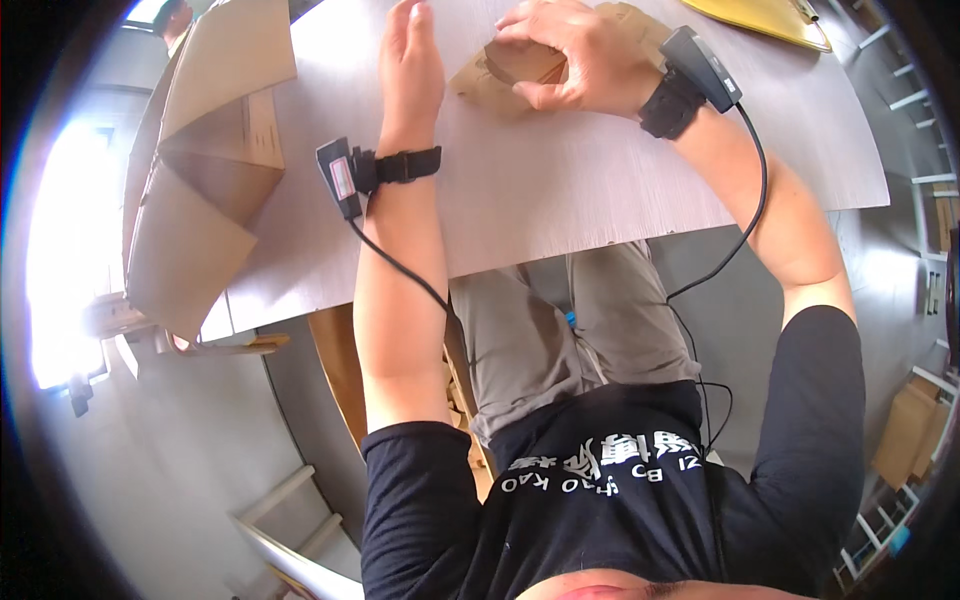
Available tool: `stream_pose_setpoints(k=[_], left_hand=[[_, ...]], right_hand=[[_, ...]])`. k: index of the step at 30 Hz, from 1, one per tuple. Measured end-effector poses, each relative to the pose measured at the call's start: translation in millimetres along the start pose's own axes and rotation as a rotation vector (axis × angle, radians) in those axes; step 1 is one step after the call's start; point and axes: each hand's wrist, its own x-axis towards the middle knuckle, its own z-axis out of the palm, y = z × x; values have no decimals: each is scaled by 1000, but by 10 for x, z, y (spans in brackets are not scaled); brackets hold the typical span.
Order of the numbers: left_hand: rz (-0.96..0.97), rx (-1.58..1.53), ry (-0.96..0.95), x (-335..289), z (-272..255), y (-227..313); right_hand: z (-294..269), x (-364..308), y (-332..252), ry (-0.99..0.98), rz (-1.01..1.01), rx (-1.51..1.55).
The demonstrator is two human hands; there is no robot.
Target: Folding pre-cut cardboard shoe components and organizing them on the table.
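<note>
On the pale tabletop (560,190), my right hand (595,60) curves around a folded brown kraft-paper piece (482,92). Its thumb and fingers grip the piece, and more brown paper shows behind the knuckles. The exact kind of this piece is hard to make out, since the hand covers much of it. To the left, my left hand (410,75) stretches its fingers toward the far edge of the view, just apart from the paper, with nothing visible in it. Each wrist carries a black strap with a small cabled device.
A large cardboard box (225,75) with spread flaps stands at the table's left. A yellow flat item (765,15) lies at the far right. Cables run from both wrists toward my body. White racks (930,180) stand at right, and part of another person (174,18) shows far left.
</note>
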Motion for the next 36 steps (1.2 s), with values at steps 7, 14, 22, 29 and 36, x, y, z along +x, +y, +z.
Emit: stream_pose_setpoints(k=[7,14,22,29,36], left_hand=[[-65,154,-332,-256,182,508],[168,401,-561,-253,241,753],[160,488,-602,-277,267,774],[114,533,-571,-313,248,743],[136,512,-549,-305,255,696]], right_hand=[[-166,-194,17,29,-26,-361],[-1170,-653,406,-349,53,-396],[-862,-668,442,-168,-30,-607],[-914,-472,314,-135,-129,-548],[-776,-372,499,-204,25,-492]])
